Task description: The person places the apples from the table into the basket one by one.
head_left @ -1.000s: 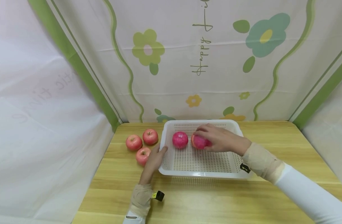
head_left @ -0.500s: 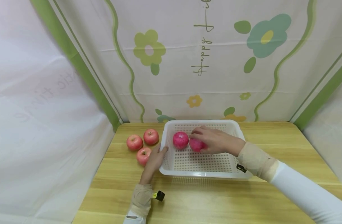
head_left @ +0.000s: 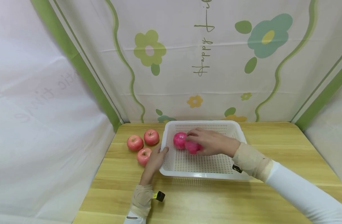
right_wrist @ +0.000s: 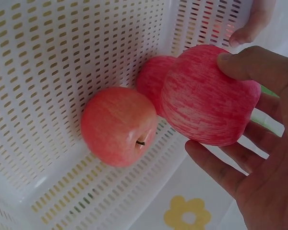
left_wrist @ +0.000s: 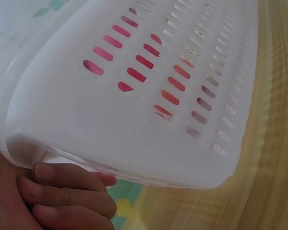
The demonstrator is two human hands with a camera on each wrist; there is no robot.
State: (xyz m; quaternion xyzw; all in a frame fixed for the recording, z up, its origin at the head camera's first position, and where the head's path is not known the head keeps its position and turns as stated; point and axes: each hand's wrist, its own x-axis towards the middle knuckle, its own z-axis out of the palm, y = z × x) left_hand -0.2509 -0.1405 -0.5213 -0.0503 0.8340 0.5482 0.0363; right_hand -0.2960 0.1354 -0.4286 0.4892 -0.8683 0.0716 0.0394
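Observation:
My right hand [head_left: 211, 142] holds a deep pink, streaked apple [right_wrist: 209, 96] between thumb and fingers, inside the white perforated plastic basket [head_left: 204, 175]. A second deep pink apple [head_left: 178, 141] lies at the basket's left, overlapped by the held one in both the head and right wrist views. In the right wrist view, a paler red apple [right_wrist: 117, 125] with a dark stem rests in the basket; the hand hides it from the head view. My left hand [head_left: 155, 159] grips the basket's left rim, thumb on top and the other fingers [left_wrist: 67, 196] curled underneath.
Three red apples stand left of the basket on the wooden table [head_left: 215, 202]: one at far left [head_left: 135, 143], one behind [head_left: 151, 137], and a nearer apple [head_left: 143, 156] close to the left hand. A flowered white curtain [head_left: 171, 77] rises behind the table.
My right hand has moved left inside the basket with the pink apple, up to the other pink apple. The left hand keeps its grip on the rim.

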